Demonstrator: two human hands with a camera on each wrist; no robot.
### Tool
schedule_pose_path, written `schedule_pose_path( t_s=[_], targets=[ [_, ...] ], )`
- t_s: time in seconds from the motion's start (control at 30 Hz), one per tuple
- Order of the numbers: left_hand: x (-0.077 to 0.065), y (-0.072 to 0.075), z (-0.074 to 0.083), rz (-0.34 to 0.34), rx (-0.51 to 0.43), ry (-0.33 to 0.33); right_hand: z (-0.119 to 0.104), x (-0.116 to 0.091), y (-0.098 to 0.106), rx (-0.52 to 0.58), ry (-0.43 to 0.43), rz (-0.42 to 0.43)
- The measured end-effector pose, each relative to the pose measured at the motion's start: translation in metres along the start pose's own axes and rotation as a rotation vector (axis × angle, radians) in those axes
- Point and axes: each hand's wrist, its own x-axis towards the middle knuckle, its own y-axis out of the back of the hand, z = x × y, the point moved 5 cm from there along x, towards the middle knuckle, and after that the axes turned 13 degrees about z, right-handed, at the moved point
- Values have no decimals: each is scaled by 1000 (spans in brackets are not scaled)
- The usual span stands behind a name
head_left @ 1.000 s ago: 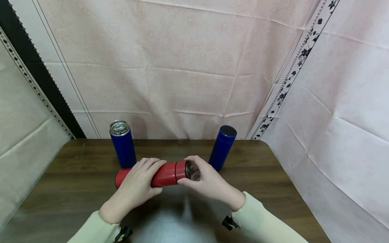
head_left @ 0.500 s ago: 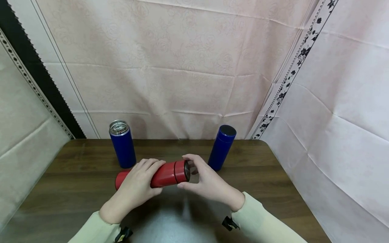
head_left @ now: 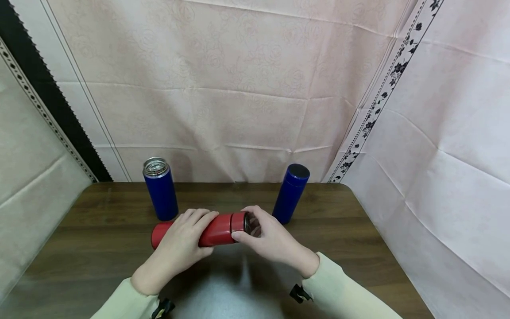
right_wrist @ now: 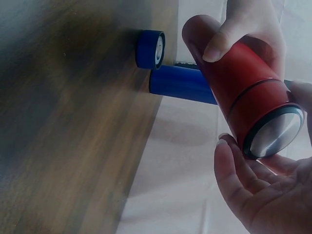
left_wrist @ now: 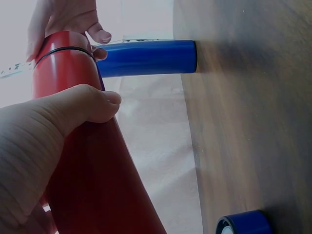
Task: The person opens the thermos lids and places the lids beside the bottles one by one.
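A red thermos flask (head_left: 219, 231) lies nearly level across the front of me, above the table, its lid pointing right. My left hand (head_left: 179, 248) grips its body from above, with the thumb on the near side. At the other end, my right hand (head_left: 275, 239) has thumb and fingers around the red lid (right_wrist: 265, 109). The lid's shiny metal top faces the right palm in the right wrist view. A thin dark ring (left_wrist: 66, 48) marks the seam between lid and body.
An open blue thermos (head_left: 163, 197) stands upright behind the left hand, bare rim showing. Behind the right hand stands another blue thermos (head_left: 291, 195) with its lid on. A loose blue lid (right_wrist: 148, 49) sits on the wooden table (head_left: 99, 248), hidden from the head view.
The right fingers loosened from the red lid half a second ago and have closed on it again, thumb now higher on its side. The left hand keeps its grip.
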Motion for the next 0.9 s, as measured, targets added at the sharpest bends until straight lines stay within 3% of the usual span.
schedule_pose_path(
  t_s=[0.2,0.47,0.57,0.67,0.9],
  targets=[
    [0,0,-1,12,-2,-13,2,0,0,10,42,0],
    [0,-2,-3,-9,-25,15,-4,-2,1,-70,244,-6],
    [0,-2,-4,-16,-25,22,-7,-3,1,-75,279,-4],
    [-1,-2,-3,-13,-23,22,-6,-3,1,-64,230,3],
    [0,0,1,18,0,-18,1,-3,2,0,-9,24]
  ],
)
